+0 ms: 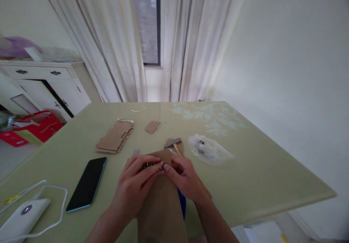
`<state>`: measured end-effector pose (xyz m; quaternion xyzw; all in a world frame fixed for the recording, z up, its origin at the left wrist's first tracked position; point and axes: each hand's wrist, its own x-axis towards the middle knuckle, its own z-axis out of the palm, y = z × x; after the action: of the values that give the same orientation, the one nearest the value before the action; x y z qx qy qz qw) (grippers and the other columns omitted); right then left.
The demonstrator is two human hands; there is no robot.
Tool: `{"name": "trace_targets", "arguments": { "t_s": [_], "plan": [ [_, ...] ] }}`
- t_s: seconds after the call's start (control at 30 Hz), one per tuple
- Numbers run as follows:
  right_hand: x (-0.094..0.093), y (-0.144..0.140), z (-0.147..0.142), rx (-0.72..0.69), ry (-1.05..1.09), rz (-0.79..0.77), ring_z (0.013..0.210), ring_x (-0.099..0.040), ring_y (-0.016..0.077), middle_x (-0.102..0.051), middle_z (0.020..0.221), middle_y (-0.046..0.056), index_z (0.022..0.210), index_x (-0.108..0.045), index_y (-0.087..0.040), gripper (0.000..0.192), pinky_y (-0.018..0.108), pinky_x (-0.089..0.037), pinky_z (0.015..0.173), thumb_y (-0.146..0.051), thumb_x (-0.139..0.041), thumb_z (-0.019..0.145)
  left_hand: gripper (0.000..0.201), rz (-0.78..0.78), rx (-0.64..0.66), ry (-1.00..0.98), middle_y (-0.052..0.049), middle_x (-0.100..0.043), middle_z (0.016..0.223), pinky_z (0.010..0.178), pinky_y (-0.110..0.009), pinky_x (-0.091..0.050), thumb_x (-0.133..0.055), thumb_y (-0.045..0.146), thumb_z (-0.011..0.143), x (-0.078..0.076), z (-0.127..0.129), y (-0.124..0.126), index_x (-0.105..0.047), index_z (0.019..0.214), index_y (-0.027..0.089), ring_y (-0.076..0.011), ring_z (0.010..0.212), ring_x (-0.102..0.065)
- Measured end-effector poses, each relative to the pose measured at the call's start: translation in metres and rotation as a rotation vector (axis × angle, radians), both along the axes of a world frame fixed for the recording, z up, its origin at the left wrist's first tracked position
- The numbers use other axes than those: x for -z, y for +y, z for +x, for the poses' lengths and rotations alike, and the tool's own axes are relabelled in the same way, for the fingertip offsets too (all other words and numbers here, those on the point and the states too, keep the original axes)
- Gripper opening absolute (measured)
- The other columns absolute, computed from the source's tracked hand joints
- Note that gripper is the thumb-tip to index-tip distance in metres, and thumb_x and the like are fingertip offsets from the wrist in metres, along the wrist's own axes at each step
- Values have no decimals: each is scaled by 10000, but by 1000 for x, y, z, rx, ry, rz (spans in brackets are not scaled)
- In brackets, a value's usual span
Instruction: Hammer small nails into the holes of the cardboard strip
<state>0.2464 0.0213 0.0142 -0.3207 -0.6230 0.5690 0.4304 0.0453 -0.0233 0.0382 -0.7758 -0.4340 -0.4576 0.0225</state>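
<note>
My left hand (136, 181) and my right hand (184, 179) meet over a long brown cardboard sheet (160, 210) lying on the green table (259, 177). Both press their fingertips on a small dark piece (148, 166) at the sheet's far end. A small hammer (174, 144) with a grey head and wooden handle lies just beyond my right hand. Something blue (182, 203) shows under the sheet's right edge.
A black phone (87, 183) lies left of my hands. A stack of perforated cardboard pieces (115, 136) and a small cardboard scrap (152, 126) lie farther back. A clear plastic bag (208, 149) sits at right. A white device with cable (23, 214) is at front left.
</note>
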Motion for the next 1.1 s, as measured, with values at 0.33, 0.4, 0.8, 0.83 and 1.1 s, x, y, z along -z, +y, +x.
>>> {"name": "trace_targets", "arguments": {
  "t_s": [0.33,0.4,0.8,0.83,1.1],
  "plan": [
    [4,-59,24,336,-66,-25,605,-508,182,-600,652,7,785,-714,-220,426,310,-445,611,-620,-770,920,127,238,84,-304,-8,-773,876,977,-422,-571,-728,214,1009,-29,18,-60,-820,1037,296,-204,862,-698],
    [9,-65,34,374,119,-224,628,-595,197,-694,722,33,869,-779,-201,458,312,-512,625,-657,-823,856,153,143,52,-279,-13,-804,926,892,-376,-592,-719,206,997,-31,2,-57,-827,1045,304,-203,870,-734],
    [47,-106,49,611,369,-582,931,-800,355,-847,1004,123,1061,-867,-182,542,417,-653,782,-540,-1007,680,255,-883,-642,85,-109,-855,972,712,-323,-472,-647,392,935,78,-112,71,-820,917,206,-329,958,-781],
    [50,-109,45,639,384,-576,957,-801,359,-848,1031,124,1066,-866,-184,543,425,-656,808,-541,-1006,681,254,-881,-644,88,-117,-854,979,714,-326,-473,-644,386,933,81,-110,75,-818,920,201,-332,964,-780],
    [57,-123,30,733,335,-543,974,-794,348,-849,987,117,1032,-868,-196,541,396,-658,829,-604,-990,698,451,-809,-649,15,-200,-824,1120,891,-429,-554,-552,436,971,91,-101,79,-757,1203,108,-381,1090,-757]
  ]
}}
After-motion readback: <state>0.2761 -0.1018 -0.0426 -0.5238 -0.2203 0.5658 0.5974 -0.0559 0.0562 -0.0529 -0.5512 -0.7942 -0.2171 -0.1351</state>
